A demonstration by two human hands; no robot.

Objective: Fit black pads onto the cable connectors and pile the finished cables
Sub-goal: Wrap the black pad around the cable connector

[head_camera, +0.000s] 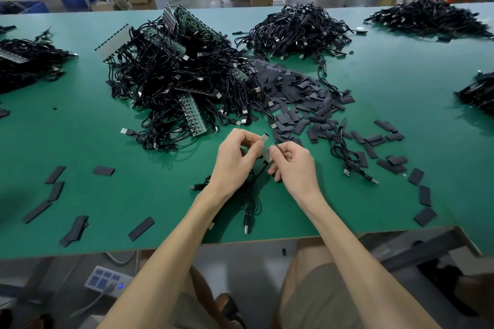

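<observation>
Over the green table [80, 141], my left hand [235, 157] pinches one end of a small pale connector strip [264, 148]. My right hand [294, 165] pinches its other end, which has a dark toothed edge. A black cable [250, 200] hangs from between my hands and coils on the table, its USB plug near the front edge. A heap of black pads [296, 99] lies just beyond my hands. Behind it on the left is a big tangle of cables with green boards [181, 72].
Loose pads lie scattered at the left [54, 191] and right [425, 195] of the table. Another cable [347, 157] lies right of my hands. More cable piles sit at the far middle [296, 29], far right [430, 19] and left edge [24, 61]. A power strip [107, 279] lies on the floor.
</observation>
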